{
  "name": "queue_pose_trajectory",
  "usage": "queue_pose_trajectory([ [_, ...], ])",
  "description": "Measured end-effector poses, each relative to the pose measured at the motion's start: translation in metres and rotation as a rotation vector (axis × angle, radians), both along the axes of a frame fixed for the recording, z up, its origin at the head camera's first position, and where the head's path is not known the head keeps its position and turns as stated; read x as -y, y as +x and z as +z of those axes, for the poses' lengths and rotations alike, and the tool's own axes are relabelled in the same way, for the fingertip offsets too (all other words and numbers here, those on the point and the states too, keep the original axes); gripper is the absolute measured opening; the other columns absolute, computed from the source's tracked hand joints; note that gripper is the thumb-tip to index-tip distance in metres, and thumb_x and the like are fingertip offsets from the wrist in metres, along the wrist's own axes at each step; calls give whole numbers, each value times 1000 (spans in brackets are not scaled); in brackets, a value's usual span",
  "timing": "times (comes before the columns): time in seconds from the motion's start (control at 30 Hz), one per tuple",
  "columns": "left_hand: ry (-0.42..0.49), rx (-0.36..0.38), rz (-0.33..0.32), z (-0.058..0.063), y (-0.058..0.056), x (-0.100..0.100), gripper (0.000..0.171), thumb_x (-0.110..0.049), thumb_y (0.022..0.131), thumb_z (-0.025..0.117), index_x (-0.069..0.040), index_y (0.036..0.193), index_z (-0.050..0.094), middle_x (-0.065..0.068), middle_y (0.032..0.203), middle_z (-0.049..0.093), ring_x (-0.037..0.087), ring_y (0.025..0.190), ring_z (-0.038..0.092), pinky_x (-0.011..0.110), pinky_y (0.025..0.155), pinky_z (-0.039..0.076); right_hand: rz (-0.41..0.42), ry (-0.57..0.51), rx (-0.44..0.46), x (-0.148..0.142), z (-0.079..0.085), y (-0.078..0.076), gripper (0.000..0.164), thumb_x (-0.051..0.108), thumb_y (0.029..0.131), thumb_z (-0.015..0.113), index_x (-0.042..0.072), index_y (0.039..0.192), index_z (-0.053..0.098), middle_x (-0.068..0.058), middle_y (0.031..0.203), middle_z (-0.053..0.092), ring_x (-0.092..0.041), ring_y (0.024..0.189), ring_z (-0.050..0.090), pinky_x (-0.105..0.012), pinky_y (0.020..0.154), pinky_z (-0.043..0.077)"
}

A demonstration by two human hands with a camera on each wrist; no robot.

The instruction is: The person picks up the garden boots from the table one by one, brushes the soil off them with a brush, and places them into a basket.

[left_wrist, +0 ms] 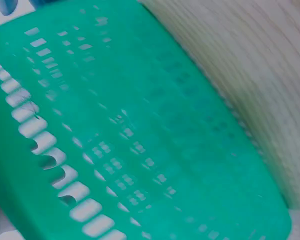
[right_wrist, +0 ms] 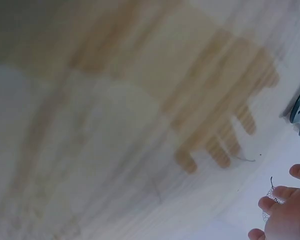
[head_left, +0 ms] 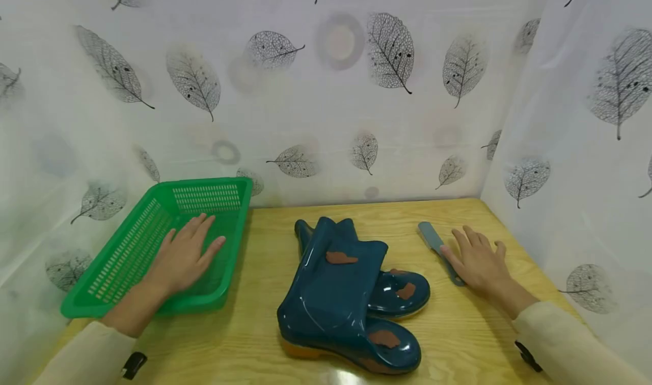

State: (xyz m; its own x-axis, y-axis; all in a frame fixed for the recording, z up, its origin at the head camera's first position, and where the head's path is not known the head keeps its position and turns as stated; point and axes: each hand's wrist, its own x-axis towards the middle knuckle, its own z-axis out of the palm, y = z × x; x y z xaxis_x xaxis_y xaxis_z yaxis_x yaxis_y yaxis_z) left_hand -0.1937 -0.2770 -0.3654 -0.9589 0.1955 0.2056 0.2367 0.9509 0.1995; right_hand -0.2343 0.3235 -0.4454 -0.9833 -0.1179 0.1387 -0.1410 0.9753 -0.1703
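A pair of glossy dark teal rain boots (head_left: 326, 294) lies in the middle of the table, one overlapping the other. Brown patches (head_left: 385, 338) mark their shafts and toes. To their left, my left hand (head_left: 180, 257) hovers with spread fingers over a green plastic basket (head_left: 244, 226), holding nothing. My right hand (head_left: 479, 263) is on the other side, fingers apart, beside a slim grey-blue tool (head_left: 430, 236) with a flat, wide end; the hand overlaps part of its handle in the head view. Only the basket's slotted wall (left_wrist: 115, 100) fills the left wrist view.
The wood-grain table (head_left: 326, 208) ends at a white curtain (head_left: 316, 113) with leaf prints, which encloses the back and both sides. Dark straps (head_left: 134, 366) show at both sleeves. Much of the right wrist view is blurred.
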Motion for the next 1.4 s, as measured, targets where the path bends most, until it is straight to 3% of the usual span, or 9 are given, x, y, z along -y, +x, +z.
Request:
queue_pose_trajectory([
  [0.3,9,-86,-74,12,12,-45,66,-48,106,38,-1,153,34,24,158,32,43,146,29,72,113,17,-17,8,-40,6,0,-5,69,58,102,40,2,140,50,-32,138,46,-55,123,42,-72,89,24],
  [0.57,28,-198,-147,9,14,-76,61,-42,104,47,0,149,41,22,154,41,39,143,37,67,114,25,-16,10,-49,13,1,-9,71,61,100,40,3,138,52,-31,133,49,-53,119,45,-71,87,27],
  [0.73,26,-236,-137,4,12,-81,60,-40,104,49,0,148,43,22,150,45,39,140,42,65,113,29,-4,4,-53,15,1,-11,70,60,101,42,2,139,52,-32,132,50,-53,117,47,-70,87,27],
  [1.17,57,-212,-164,-7,9,-89,60,-40,104,50,4,145,45,24,147,48,41,139,42,62,115,29,-14,7,-34,23,1,-15,67,58,101,44,3,139,51,-32,135,49,-53,120,46,-70,88,27],
  [1.4,123,-304,-202,-10,12,-100,58,-37,101,55,4,142,48,23,144,50,40,135,46,63,113,31,-5,2,-18,28,0,-18,67,57,101,44,4,141,49,-31,138,47,-53,123,45,-70,90,26],
])
